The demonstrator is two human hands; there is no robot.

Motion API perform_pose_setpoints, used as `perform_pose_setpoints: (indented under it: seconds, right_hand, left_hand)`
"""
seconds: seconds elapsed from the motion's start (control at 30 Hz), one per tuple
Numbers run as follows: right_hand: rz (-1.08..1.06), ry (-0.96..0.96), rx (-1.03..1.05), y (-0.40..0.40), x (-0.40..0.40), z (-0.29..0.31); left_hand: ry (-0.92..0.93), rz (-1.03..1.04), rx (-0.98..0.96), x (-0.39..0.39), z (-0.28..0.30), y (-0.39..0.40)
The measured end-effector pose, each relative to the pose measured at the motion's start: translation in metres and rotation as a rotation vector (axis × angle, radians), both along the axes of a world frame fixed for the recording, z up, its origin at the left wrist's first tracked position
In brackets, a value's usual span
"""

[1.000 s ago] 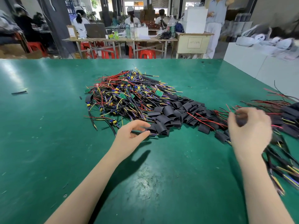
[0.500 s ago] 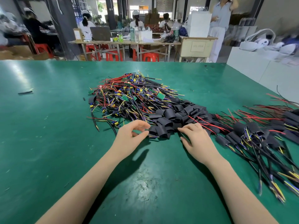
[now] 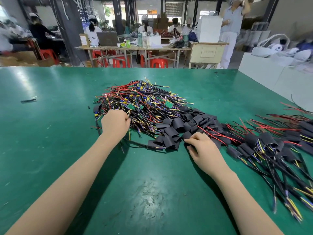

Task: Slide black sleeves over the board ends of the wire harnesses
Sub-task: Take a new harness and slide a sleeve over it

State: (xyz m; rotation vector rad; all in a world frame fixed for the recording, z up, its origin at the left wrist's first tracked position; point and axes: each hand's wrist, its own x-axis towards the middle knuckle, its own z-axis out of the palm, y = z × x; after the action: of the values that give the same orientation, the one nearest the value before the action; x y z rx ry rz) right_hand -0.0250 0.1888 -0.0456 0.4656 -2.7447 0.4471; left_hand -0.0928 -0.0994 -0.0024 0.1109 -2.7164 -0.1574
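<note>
A tangled heap of wire harnesses (image 3: 144,102) with small green boards lies mid-table on the green mat. Loose black sleeves (image 3: 179,128) are piled at its near right side. My left hand (image 3: 115,123) sits at the heap's near left edge, fingers curled round a black wire of one harness. My right hand (image 3: 201,146) rests at the sleeve pile's front edge, its fingertips pinching a black sleeve. Sleeved harnesses (image 3: 271,150) fan out on the right.
The green table (image 3: 50,133) runs wide to the left, where a short black piece (image 3: 28,100) lies. White boxes (image 3: 271,77) stand at the far right. People sit at benches with red stools beyond the table's far edge.
My left hand has moved up from the heap's near edge into the wires and taken hold of one. My right hand came from the right pile to the sleeve pile and pinched a sleeve.
</note>
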Motion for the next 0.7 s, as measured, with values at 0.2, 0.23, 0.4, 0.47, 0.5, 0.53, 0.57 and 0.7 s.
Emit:
perform_pose_setpoints:
  seconds: [0.2, 0.23, 0.4, 0.47, 0.5, 0.53, 0.57, 0.7]
  right_hand:
    - [-0.045, 0.02, -0.052, -0.001, 0.006, 0.003]
    - [-0.047, 0.031, -0.06, -0.001, 0.007, 0.004]
    - [-0.102, 0.016, -0.053, 0.001, 0.006, -0.001]
    - [-0.114, 0.012, -0.058, 0.0, 0.005, -0.002]
    - [-0.112, 0.021, -0.051, -0.001, 0.005, -0.002]
    - [-0.111, 0.029, -0.044, -0.001, 0.005, -0.001]
    - [-0.113, 0.036, -0.043, -0.002, 0.005, 0.0]
    - [-0.152, 0.035, -0.074, -0.001, 0.006, 0.003]
  left_hand:
    - [0.063, -0.082, -0.004, -0.028, 0.015, 0.016]
    - [0.025, -0.11, 0.045, -0.036, 0.019, 0.018]
    - [-0.252, -0.192, -0.013, -0.072, 0.02, 0.011]
    - [-0.308, -0.174, -0.009, -0.08, 0.017, 0.009]
    - [-0.313, -0.169, 0.003, -0.082, 0.017, 0.008]
    - [-0.306, -0.166, 0.019, -0.084, 0.016, 0.008]
    - [-0.293, -0.164, 0.041, -0.085, 0.016, 0.008]
    - [-0.247, -0.153, 0.194, -0.09, 0.016, 0.005]
